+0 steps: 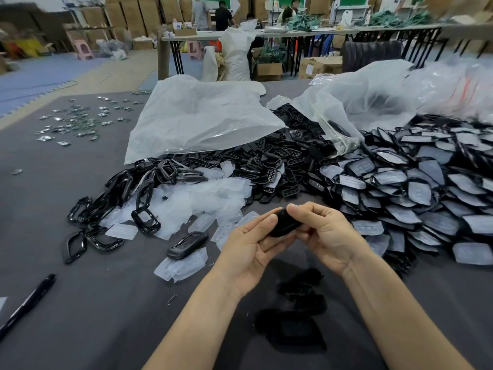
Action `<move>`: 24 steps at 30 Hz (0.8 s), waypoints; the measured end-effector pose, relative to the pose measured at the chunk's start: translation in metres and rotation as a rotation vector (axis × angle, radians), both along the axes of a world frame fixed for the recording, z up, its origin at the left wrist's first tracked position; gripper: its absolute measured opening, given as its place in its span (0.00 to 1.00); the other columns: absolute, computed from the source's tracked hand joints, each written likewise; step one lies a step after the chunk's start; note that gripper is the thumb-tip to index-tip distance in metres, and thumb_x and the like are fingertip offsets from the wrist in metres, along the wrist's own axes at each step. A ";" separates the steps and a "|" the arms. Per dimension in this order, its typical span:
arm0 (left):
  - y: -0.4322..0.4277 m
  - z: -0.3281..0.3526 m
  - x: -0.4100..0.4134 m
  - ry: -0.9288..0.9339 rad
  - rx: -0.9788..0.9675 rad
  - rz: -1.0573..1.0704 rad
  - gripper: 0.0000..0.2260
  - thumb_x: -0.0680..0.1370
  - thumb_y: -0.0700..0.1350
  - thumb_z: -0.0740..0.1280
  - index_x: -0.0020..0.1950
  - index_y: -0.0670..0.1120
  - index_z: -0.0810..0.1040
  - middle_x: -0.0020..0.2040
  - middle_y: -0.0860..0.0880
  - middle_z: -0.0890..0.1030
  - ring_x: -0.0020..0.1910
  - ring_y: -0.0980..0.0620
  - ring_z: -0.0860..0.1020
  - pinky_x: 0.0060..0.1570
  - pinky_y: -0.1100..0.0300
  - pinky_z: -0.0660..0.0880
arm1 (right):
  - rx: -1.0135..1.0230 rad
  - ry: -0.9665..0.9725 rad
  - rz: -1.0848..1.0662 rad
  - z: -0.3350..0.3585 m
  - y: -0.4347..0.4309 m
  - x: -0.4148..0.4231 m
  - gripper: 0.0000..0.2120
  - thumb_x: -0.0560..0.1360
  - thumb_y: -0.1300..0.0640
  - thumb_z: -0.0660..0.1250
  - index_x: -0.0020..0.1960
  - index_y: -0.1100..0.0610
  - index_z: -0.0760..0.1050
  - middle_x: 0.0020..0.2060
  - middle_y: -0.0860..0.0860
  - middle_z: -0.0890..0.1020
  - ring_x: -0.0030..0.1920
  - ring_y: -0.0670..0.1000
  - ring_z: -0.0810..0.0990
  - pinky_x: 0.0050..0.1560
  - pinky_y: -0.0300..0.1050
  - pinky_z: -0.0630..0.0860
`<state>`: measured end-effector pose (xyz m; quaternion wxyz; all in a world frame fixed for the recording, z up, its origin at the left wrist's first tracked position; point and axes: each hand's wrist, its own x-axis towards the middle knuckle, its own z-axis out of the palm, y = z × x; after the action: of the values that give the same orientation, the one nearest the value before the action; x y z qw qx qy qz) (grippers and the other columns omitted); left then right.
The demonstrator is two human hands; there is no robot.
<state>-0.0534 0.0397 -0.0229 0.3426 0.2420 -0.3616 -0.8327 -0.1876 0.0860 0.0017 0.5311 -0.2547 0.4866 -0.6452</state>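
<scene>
Both my hands hold one small black plastic shell above the grey table, near the centre. My left hand pinches its left end with thumb on top. My right hand grips its right end, fingers curled round it. Most of the shell is hidden by my fingers. Another black shell lies on clear inserts just left of my hands. Blurred black parts lie on the table below my wrists.
Black frames and clear plastic inserts are heaped ahead-left. A large pile of assembled pieces fills the right. Two open plastic bags lie behind. A black pen lies at the left; small metal parts are scattered far left.
</scene>
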 end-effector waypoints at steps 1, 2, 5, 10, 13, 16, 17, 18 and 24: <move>0.000 -0.001 0.000 -0.002 0.003 0.003 0.09 0.71 0.42 0.68 0.48 0.44 0.86 0.50 0.41 0.85 0.47 0.46 0.84 0.47 0.58 0.81 | 0.013 -0.011 0.001 0.000 0.000 0.000 0.10 0.60 0.59 0.73 0.24 0.56 0.73 0.22 0.48 0.70 0.24 0.43 0.67 0.23 0.32 0.66; 0.000 -0.001 0.000 -0.005 0.005 0.008 0.09 0.71 0.42 0.68 0.48 0.44 0.86 0.50 0.41 0.85 0.47 0.46 0.85 0.47 0.58 0.81 | 0.028 -0.012 0.003 0.001 0.001 -0.001 0.11 0.60 0.58 0.73 0.25 0.56 0.72 0.22 0.48 0.70 0.24 0.43 0.67 0.23 0.32 0.67; 0.001 -0.003 0.000 0.012 0.006 0.022 0.09 0.70 0.42 0.68 0.46 0.44 0.86 0.47 0.42 0.85 0.41 0.49 0.85 0.49 0.56 0.81 | 0.065 0.057 0.010 0.000 0.002 -0.005 0.16 0.58 0.53 0.75 0.31 0.59 0.70 0.25 0.50 0.71 0.24 0.43 0.69 0.24 0.34 0.69; 0.000 -0.002 -0.001 0.039 0.020 0.026 0.09 0.70 0.42 0.68 0.45 0.44 0.87 0.45 0.42 0.85 0.38 0.51 0.85 0.47 0.56 0.82 | 0.068 0.061 0.015 0.000 0.002 -0.007 0.27 0.55 0.48 0.76 0.47 0.64 0.75 0.28 0.51 0.73 0.26 0.44 0.70 0.25 0.36 0.70; -0.001 -0.002 -0.001 0.049 0.047 0.030 0.10 0.70 0.42 0.68 0.47 0.42 0.86 0.47 0.40 0.85 0.44 0.45 0.85 0.45 0.57 0.82 | -0.002 0.046 0.044 -0.001 0.002 -0.009 0.21 0.56 0.49 0.75 0.41 0.64 0.78 0.30 0.52 0.75 0.27 0.45 0.71 0.28 0.36 0.73; -0.001 -0.001 0.000 0.068 0.055 0.043 0.15 0.70 0.43 0.68 0.55 0.39 0.80 0.49 0.38 0.84 0.46 0.44 0.85 0.47 0.55 0.82 | -0.090 0.048 0.088 -0.001 0.002 -0.012 0.12 0.60 0.53 0.74 0.36 0.61 0.79 0.30 0.52 0.80 0.29 0.45 0.75 0.30 0.37 0.75; -0.001 -0.001 0.000 0.070 0.050 0.046 0.15 0.70 0.43 0.68 0.56 0.39 0.80 0.49 0.39 0.84 0.46 0.45 0.85 0.48 0.54 0.82 | -0.114 0.048 0.099 -0.001 0.002 -0.012 0.09 0.61 0.55 0.73 0.35 0.61 0.80 0.31 0.52 0.81 0.30 0.46 0.76 0.31 0.37 0.76; -0.002 0.000 0.000 0.075 0.049 0.050 0.15 0.70 0.43 0.68 0.56 0.39 0.79 0.49 0.39 0.85 0.47 0.45 0.85 0.49 0.54 0.82 | -0.134 0.047 0.108 0.000 0.003 -0.013 0.07 0.63 0.56 0.72 0.36 0.60 0.80 0.32 0.52 0.81 0.31 0.46 0.76 0.33 0.38 0.77; -0.001 0.004 0.001 0.084 0.036 0.067 0.13 0.71 0.43 0.67 0.54 0.42 0.81 0.53 0.42 0.84 0.50 0.47 0.84 0.54 0.50 0.80 | -0.135 0.047 0.035 -0.004 0.000 -0.010 0.07 0.65 0.57 0.70 0.32 0.60 0.76 0.27 0.51 0.75 0.30 0.46 0.74 0.34 0.37 0.76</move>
<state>-0.0526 0.0387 -0.0193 0.3809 0.2251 -0.3235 -0.8364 -0.1981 0.0857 -0.0019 0.5126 -0.3135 0.4496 -0.6609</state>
